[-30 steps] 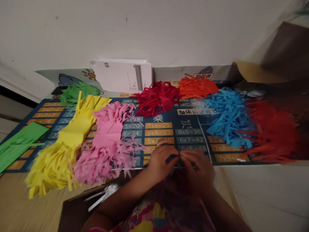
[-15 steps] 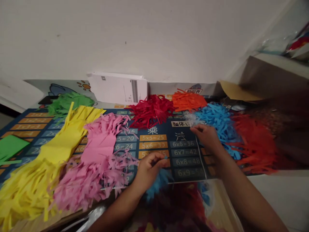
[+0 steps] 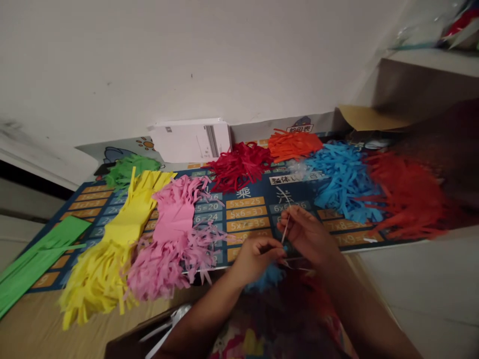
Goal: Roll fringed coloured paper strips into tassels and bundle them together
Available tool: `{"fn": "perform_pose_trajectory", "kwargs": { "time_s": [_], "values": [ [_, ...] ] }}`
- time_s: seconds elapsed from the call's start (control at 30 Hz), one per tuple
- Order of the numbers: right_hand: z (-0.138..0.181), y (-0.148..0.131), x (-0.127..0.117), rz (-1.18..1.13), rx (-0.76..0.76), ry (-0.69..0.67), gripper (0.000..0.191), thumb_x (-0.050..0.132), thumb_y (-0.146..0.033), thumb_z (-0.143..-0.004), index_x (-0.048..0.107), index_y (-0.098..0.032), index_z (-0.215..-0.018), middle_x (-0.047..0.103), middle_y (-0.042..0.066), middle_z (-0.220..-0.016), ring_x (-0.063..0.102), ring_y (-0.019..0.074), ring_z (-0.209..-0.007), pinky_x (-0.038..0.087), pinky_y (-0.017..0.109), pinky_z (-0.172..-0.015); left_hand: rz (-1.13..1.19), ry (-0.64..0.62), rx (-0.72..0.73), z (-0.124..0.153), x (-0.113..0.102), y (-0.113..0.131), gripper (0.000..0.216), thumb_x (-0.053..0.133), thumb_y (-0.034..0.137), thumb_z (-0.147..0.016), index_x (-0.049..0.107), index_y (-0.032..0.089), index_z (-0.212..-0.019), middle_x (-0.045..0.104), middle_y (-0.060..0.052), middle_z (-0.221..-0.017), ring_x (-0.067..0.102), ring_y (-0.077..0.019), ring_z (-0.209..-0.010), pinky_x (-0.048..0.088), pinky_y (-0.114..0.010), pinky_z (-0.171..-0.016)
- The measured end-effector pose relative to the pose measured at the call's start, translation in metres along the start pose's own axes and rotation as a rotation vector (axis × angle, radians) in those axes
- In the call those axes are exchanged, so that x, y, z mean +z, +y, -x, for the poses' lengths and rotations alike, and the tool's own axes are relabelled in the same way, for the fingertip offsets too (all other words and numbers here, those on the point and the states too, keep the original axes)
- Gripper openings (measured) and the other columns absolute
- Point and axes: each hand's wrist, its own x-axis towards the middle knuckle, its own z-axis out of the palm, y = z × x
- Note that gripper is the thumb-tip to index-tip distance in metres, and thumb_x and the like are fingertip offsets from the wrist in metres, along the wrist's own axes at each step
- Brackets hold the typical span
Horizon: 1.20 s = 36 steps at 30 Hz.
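My left hand is closed in a pinch on a small bundle of blue fringed paper at the near edge of the multiplication-table mat. My right hand sits right beside it, fingers pinched on a thin pale tie strip that stands up from the fingers. The two hands meet over the bundle. A small heap of clear strips lies on the mat beyond them.
Fringed paper lies across the mat: green, yellow, pink, dark red, orange, blue, red. A white box leans on the wall. Flat green paper lies far left.
My right hand came back from the clear strips near the blue pile with a thin strip, joining my left hand over the blue bundle. The view shifted slightly.
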Motion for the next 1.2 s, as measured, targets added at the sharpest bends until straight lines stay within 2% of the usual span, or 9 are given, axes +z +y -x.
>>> {"fn": "perform_pose_trajectory", "kwargs": {
  "time_s": [0.07,0.13,0.27,0.37,0.67,0.8,0.97,1.07,1.2],
  "values": [
    [0.006,-0.002,-0.001,0.015,-0.033,-0.007,0.035,0.088,-0.041,-0.062,0.061,-0.021,-0.070,0.052,-0.005,-0.064,0.041,0.0059,-0.050,0.039,0.018,-0.046,0.026,0.042,0.022,0.003,-0.004,0.000,0.035,0.085,0.046,-0.068,0.074,0.013,-0.073,0.071,-0.004,-0.067,0.064,-0.0122,-0.060,0.050,-0.022,-0.060],
    [0.016,0.001,-0.003,0.163,-0.202,0.059,0.030,0.083,-0.042,-0.069,0.061,-0.021,-0.069,0.046,-0.006,-0.059,0.033,0.0063,-0.046,0.028,0.017,-0.040,0.117,0.150,0.052,0.005,-0.011,0.003,0.033,0.088,0.042,-0.064,0.074,0.014,-0.074,0.075,-0.005,-0.077,0.068,-0.0141,-0.067,0.054,-0.024,-0.066],
    [0.041,0.016,-0.004,0.702,-0.513,0.141,0.015,0.075,-0.036,-0.079,0.071,-0.022,-0.073,0.057,-0.002,-0.065,0.049,0.0109,-0.059,0.039,0.022,-0.052,0.420,0.322,-0.052,0.008,-0.019,0.014,0.043,0.096,0.037,-0.049,0.072,0.015,-0.076,0.072,0.000,-0.066,0.066,-0.0128,-0.056,0.057,-0.026,-0.060],
    [0.050,0.026,0.000,0.873,-0.583,0.112,0.016,0.070,-0.034,-0.082,0.074,-0.022,-0.072,0.056,-0.002,-0.061,0.049,0.0109,-0.055,0.037,0.023,-0.051,0.525,0.336,-0.086,0.009,-0.015,0.018,0.046,0.098,0.034,-0.043,0.069,0.014,-0.073,0.068,0.002,-0.059,0.064,-0.0103,-0.051,0.055,-0.021,-0.054],
    [0.050,0.031,0.003,0.920,-0.582,0.095,0.016,0.068,-0.031,-0.083,0.074,-0.022,-0.071,0.058,-0.002,-0.059,0.051,0.0111,-0.051,0.037,0.023,-0.048,0.542,0.347,-0.075,0.007,-0.013,0.011,0.044,0.098,0.031,-0.044,0.069,0.013,-0.072,0.070,0.001,-0.059,0.063,-0.0089,-0.050,0.047,-0.015,-0.048],
    [0.048,0.032,0.000,1.019,-0.590,0.101,0.016,0.066,-0.034,-0.085,0.073,-0.023,-0.076,0.061,-0.001,-0.064,0.056,0.0136,-0.059,0.041,0.025,-0.055,0.385,0.336,0.034,0.010,-0.011,0.009,0.035,0.093,0.033,-0.054,0.073,0.015,-0.075,0.074,-0.002,-0.071,0.066,-0.0120,-0.060,0.053,-0.022,-0.061],
    [0.042,0.035,-0.005,0.968,-0.343,-0.081,0.034,0.059,-0.045,-0.091,0.065,-0.025,-0.118,0.071,0.006,-0.109,0.066,0.0216,-0.094,0.050,0.033,-0.080,-0.153,0.293,0.267,0.016,-0.008,0.011,0.010,0.076,0.023,-0.077,0.076,0.018,-0.084,0.075,-0.006,-0.089,0.069,-0.0184,-0.087,0.053,-0.029,-0.082],
    [0.037,0.037,-0.008,0.981,-0.295,-0.084,0.027,0.058,-0.047,-0.091,0.070,-0.024,-0.099,0.072,0.004,-0.091,0.065,0.0208,-0.082,0.048,0.032,-0.074,-0.319,0.350,0.336,0.018,-0.005,0.007,0.008,0.072,0.020,-0.078,0.070,0.018,-0.085,0.073,-0.004,-0.085,0.068,-0.0170,-0.080,0.053,-0.027,-0.077],
    [0.025,0.020,-0.017,0.987,-0.426,-0.056,0.020,0.065,-0.040,-0.084,0.070,-0.023,-0.075,0.070,0.004,-0.083,0.064,0.0211,-0.083,0.047,0.034,-0.077,-0.511,0.344,0.374,0.016,-0.001,0.000,0.010,0.072,0.021,-0.080,0.066,0.019,-0.088,0.072,-0.004,-0.086,0.068,-0.0171,-0.081,0.052,-0.027,-0.076]
  ]
}}
